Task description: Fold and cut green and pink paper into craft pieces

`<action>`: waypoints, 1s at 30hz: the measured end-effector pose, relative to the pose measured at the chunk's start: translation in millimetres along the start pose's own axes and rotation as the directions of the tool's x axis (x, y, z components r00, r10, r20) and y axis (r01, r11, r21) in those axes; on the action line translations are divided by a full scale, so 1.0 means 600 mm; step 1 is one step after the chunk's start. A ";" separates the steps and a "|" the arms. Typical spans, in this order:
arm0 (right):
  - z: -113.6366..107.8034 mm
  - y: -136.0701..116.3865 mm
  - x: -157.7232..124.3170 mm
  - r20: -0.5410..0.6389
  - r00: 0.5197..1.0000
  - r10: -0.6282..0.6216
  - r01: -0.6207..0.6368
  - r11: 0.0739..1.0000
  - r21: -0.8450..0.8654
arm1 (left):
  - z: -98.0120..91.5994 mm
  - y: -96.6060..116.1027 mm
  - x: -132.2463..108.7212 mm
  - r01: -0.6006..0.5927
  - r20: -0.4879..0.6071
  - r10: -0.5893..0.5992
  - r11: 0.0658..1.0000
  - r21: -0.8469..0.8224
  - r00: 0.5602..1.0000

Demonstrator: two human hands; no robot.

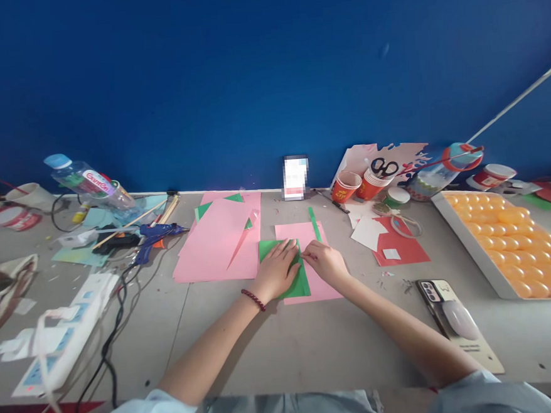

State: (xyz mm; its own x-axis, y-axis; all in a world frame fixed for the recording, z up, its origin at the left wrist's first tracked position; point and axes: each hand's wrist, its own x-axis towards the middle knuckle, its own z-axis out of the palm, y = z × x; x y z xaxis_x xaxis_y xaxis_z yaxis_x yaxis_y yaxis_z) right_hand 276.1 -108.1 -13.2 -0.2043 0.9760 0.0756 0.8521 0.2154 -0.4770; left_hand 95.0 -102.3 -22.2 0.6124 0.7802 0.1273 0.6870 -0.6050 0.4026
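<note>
In the middle of the table lies a folded or stacked piece of green paper (301, 283), partly over a pink sheet (325, 285). My left hand (277, 269) presses flat on the green paper with its fingers stretched out. At the paper's right edge, the thumb and fingers of my right hand (325, 259) are pinched together on the green edge; the fingertips are partly hidden. A narrow green strip (313, 219) rests on the pink sheet just beyond my right hand.
Larger pink sheets (217, 248) lie to the left, near a blue glue gun (157, 237) and a power strip (72, 334). Red paper cups (346, 187), scissors (384, 167), a phone (458, 323) and a tray of orange balls (502, 285) are on the right. A blue wall (247, 76) rises behind.
</note>
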 end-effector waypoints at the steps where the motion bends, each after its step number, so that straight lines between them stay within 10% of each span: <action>1: 0.000 -0.001 -0.004 -0.005 1.000 -0.001 0.001 1.000 -0.003 | 0.000 0.000 0.001 -0.002 -0.003 0.002 1.000 0.001 1.000; 30: 0.006 -0.025 -0.111 0.011 0.996 -0.087 0.088 0.995 -0.054 | -0.001 0.003 -0.004 -0.033 -0.046 0.032 0.999 -0.023 0.998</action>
State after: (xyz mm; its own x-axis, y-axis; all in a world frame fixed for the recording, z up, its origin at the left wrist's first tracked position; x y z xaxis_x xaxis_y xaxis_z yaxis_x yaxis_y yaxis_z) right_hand 275.3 -176.6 -14.5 -0.2832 0.9530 0.1077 0.8556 0.3018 -0.4205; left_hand 94.4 -105.3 -21.3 0.6156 0.7669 0.1814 0.6572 -0.6267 0.4187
